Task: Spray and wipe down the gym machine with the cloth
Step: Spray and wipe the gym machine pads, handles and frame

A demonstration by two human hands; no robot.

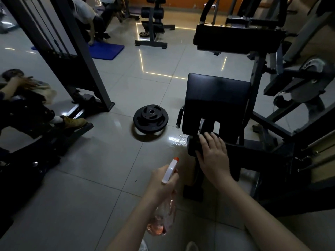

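Your head camera looks forward and down, wide, close over your right hand (213, 156) and the gym machine (217, 98).

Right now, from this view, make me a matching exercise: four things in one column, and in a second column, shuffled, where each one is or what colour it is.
Column one:
1. spray bottle
2. weight plate
3. exercise mat
4. right hand

Column two:
A. blue, far back on the floor
B. resting on the machine's dark roller pad
C. gripped in the left hand
D. black, flat on the floor to the left of the seat pad

Pairs: 1-C, 2-D, 3-A, 4-B.
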